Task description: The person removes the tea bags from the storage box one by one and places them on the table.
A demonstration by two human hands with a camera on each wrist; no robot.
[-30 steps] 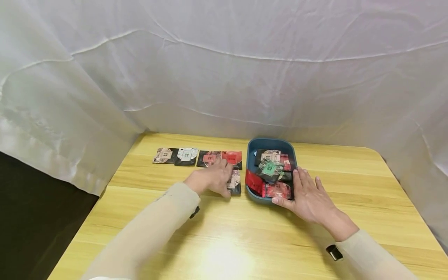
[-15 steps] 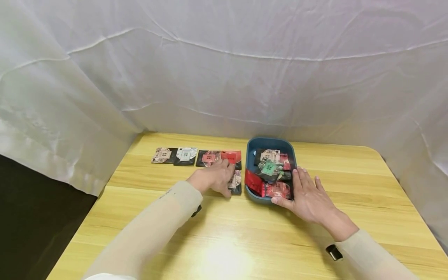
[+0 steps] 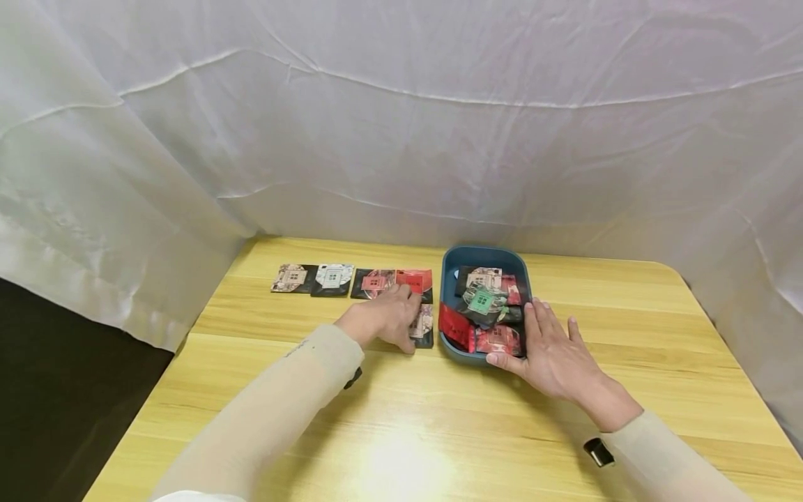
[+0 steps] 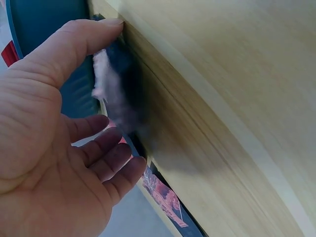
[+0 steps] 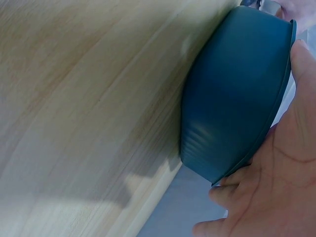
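In the head view my left hand [image 3: 390, 315] lies over a small black sachet with a pale floral label [image 3: 423, 322], its thumb at the near edge and fingertips toward the far edge. The left wrist view shows the thumb and loosely bent fingers spanning this blurred sachet [image 4: 116, 91], which lies on the table. My right hand [image 3: 552, 345] rests against the near right corner of a blue rectangular box [image 3: 447, 279], fingers along its side and thumb at its front rim. Inside lie several sachets, with a green-labelled one [image 3: 482, 301] on top.
Left of the box runs a row of sachets: a beige-labelled one [image 3: 291, 277], a white one [image 3: 334, 277], a red-labelled one [image 3: 374, 281] and a red one [image 3: 420, 279]. The wooden table [image 3: 464, 425] meets a white cloth [image 3: 401, 160] behind.
My left hand has shifted slightly to the right, and the pale floral sachet has slid a little toward the box. The right hand and the box stay in place.
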